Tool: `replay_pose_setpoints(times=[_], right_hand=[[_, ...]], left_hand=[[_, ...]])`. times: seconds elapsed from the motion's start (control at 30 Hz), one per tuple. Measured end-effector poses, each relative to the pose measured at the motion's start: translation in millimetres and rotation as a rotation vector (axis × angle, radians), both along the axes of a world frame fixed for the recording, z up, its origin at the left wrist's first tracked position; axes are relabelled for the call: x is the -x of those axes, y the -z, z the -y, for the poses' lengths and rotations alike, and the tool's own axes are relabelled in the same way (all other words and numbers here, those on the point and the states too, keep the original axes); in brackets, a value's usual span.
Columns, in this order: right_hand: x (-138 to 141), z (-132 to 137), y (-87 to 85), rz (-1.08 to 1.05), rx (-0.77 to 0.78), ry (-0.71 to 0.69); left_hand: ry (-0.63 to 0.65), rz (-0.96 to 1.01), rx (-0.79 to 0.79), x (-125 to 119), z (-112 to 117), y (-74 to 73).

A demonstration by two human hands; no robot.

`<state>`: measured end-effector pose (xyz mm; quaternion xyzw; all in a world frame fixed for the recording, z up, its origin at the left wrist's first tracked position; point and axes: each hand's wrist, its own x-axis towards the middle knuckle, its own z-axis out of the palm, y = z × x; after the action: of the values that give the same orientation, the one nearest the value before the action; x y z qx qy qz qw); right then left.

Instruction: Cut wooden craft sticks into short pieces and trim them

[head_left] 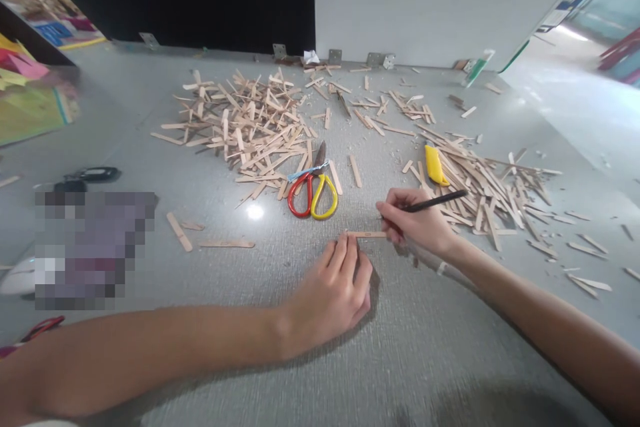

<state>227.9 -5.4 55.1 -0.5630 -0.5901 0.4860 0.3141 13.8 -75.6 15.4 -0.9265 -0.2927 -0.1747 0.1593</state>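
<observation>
A wooden craft stick (pixel 367 234) lies flat on the grey table, with small dark marks along its middle. The fingertips of my left hand (pixel 340 287) press its left end down, fingers bent and close together. My right hand (pixel 413 217) grips a black pen (pixel 440 200) at the stick's right end; the pen's tip is hard to make out behind the fingers. Just beyond my left hand lie scissors (pixel 313 193) with one red and one yellow handle, blades pointing away. Left of that hand is another craft stick (pixel 227 244), lying flat.
A large heap of craft sticks (pixel 250 127) spreads at the back left, and more sticks (pixel 480 180) lie at the right beside a yellow tool (pixel 436 165). Upright panels (pixel 425 7) close off the back. Keys (pixel 97 175) and a blurred purple item (pixel 100 240) are at left.
</observation>
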Motion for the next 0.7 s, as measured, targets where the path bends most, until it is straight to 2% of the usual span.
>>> replay_pose_setpoints(times=[0.1, 0.23, 0.33, 0.47, 0.57, 0.63, 0.7], right_hand=[[-13.8, -7.4, -5.2, 0.174, -0.204, 0.041], [-33.7, -17.5, -3.5, 0.569, -0.492, -0.067], [-37.6, -25.1, 7.5, 0.706, -0.534, -0.053], [-37.7, -32.1, 17.7, 0.75, -0.551, -0.032], [-56.1, -41.9, 10.3, 0.915, -0.6, -0.045], [-78.4, -53.5, 0.6, 1.255, -0.682, -0.096], [-101.3, -68.1, -8.3, 1.351, -0.676, -0.144]], left_hand=[[-0.002, 0.035, 0.046, -0.6, -1.2, 1.5], [0.004, 0.061, 0.169, -1.9, -3.4, 1.5], [0.022, 0.03, 0.219, -2.3, -5.0, 0.5], [0.03, 0.003, 0.233, -2.1, -6.8, 1.0], [0.04, 0.021, 0.256, -1.8, -8.2, 4.2], [0.057, 0.034, 0.285, -1.4, -9.5, 7.2], [0.088, 0.047, 0.319, -1.0, -10.9, 9.9]])
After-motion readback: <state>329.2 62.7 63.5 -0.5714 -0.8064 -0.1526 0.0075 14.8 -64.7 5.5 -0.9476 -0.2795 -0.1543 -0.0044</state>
